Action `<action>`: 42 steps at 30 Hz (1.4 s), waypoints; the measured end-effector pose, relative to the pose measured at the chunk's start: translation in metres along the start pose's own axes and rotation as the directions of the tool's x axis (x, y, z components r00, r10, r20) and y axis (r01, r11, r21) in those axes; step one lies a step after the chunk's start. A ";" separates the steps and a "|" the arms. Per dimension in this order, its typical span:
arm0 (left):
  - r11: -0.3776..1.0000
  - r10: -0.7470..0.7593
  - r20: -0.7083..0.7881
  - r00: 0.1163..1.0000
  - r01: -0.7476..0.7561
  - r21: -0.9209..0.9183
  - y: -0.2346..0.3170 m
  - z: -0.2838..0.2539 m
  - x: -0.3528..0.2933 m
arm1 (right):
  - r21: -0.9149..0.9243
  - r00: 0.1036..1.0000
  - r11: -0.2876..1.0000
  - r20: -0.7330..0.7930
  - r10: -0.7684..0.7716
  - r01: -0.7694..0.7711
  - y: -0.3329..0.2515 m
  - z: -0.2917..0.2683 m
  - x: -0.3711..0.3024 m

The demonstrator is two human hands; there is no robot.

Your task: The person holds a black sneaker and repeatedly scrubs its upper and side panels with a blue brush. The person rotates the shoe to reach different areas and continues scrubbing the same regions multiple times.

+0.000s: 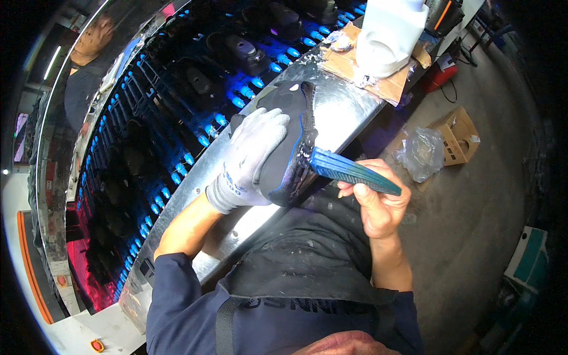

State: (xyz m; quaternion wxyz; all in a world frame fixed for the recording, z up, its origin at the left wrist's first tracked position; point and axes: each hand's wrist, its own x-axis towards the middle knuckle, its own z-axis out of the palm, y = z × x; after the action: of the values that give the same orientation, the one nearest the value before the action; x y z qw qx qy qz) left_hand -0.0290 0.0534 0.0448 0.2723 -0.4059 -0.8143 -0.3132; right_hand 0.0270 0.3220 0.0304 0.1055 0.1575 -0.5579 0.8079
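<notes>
At the ledge (pixel 349 112): 1 shoe (pixel 289 145) in hand, edgework partway

Over the shoe's top lies the left hand (pixel 254 142), gloved in grey, holding it with fingers together; the thumb is out of sight. The bare right hand (pixel 381 204) is curled around the blue-green handle of a tool (pixel 349 171), likely a brush, whose far end meets the shoe's edge about midway along. Any bristles are too hard to make out.

The shoe is at the ledge, in front of the apron (pixel 296 248), its edge toward the right hand. A blue line runs along that edge, and dark, shiny patches show near the tool. Judging by this, the edgework is under way and not finished; how much is covered, and whether the far side is done, I cannot tell.

Beyond the ledge, several dark shoes (pixel 239 50) sit among blue-lit rods (pixel 245 92); their own state is too dim to judge. Past the shoe's upper end, 1 white bottle (pixel 384 47) stands on smeared cardboard (pixel 387 89). On the floor, at right, are a clear bag (pixel 423 154) and a box (pixel 452 148).
</notes>
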 end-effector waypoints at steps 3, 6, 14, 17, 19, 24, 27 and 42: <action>1.000 0.016 0.068 0.998 -0.017 0.017 0.003 -0.011 0.007 | -0.078 0.997 0.994 -0.027 0.070 -0.072 -0.028 -0.008 0.020; 1.000 0.016 0.121 0.993 -0.017 0.008 0.004 -0.011 0.011 | -0.296 0.995 0.955 0.102 0.010 0.021 -0.038 -0.012 0.028; 0.998 0.068 0.208 0.976 -0.064 -0.024 0.001 -0.019 0.021 | -0.151 0.976 0.974 0.111 0.188 -0.171 -0.053 -0.020 0.058; 0.997 0.077 0.230 0.970 -0.077 -0.009 0.001 -0.022 0.022 | -0.176 0.967 0.973 0.176 0.182 -0.151 -0.058 -0.020 0.058; 0.997 0.072 0.233 0.970 -0.068 -0.026 0.000 -0.022 0.025 | -0.193 0.968 0.971 0.176 0.178 -0.143 -0.062 -0.017 0.058; 0.999 0.041 0.253 0.967 -0.039 -0.013 0.001 -0.026 0.031 | -0.347 0.966 0.938 0.242 0.084 0.005 -0.073 -0.016 0.054; 1.000 0.028 0.231 0.973 -0.027 -0.006 0.003 -0.025 0.034 | -0.409 0.943 0.896 0.332 -0.034 0.176 -0.079 -0.012 0.052; 0.998 0.056 0.192 0.980 -0.050 -0.037 0.006 -0.023 0.073 | -0.608 0.785 0.502 0.534 -0.315 0.615 -0.114 -0.006 0.032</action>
State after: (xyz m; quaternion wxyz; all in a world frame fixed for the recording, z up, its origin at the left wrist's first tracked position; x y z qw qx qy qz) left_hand -0.0579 0.0758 0.1125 0.1937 -0.4602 -0.8207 -0.2778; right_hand 0.0359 0.3680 0.1394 0.2762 0.3878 -0.7857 0.3950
